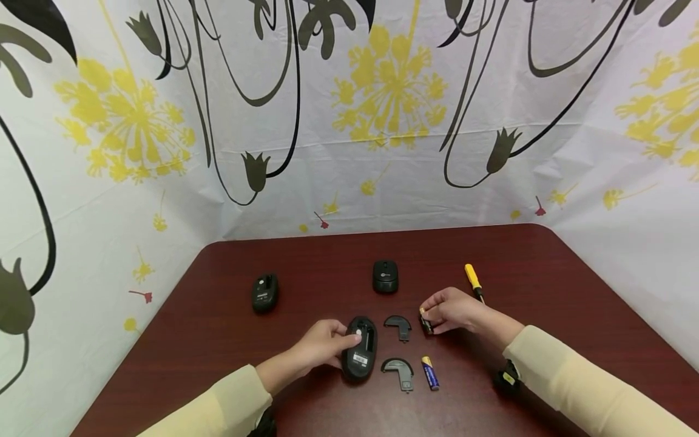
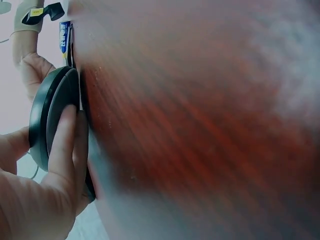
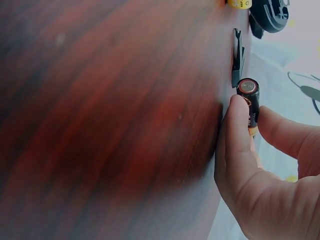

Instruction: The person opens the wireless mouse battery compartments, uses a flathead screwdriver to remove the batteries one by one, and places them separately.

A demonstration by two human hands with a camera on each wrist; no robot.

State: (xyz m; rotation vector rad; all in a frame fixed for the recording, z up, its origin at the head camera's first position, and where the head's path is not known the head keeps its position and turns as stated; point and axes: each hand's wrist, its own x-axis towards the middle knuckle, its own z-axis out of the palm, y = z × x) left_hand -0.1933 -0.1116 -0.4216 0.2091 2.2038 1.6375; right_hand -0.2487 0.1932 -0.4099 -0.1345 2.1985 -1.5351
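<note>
"Where is the mouse (image 1: 361,364), and which way does it point?"

"Left of the two grey covers (image 1: 399,374), underside up. Its long axis runs away from me, the far end leaning slightly right; the open slot sits in the far half, the label in the near half."

"And against your fingers?"

"My left hand (image 1: 323,345) grips it from the left: thumb over the upturned underside, fingers spread beneath on the top shell. I can't tell whether it touches the worktop (image 1: 317,261)."

"The other hand?"

"My right hand (image 1: 453,311) pinches a black battery (image 3: 253,107) between thumb and fingertips, right of the farther cover. Its copper end points away from me and a little left; the flat end sticks out past my fingertips."

"What else lies around?"

"A blue battery (image 1: 430,374) beside the nearer cover, gold end away from me. Farther off, an upturned mouse (image 1: 264,294) at left, an upright mouse (image 1: 385,278) beyond the covers, and a yellow-handled screwdriver (image 1: 472,276) partly behind my right arm. A flower-printed cloth (image 1: 306,133) hangs behind."
</note>
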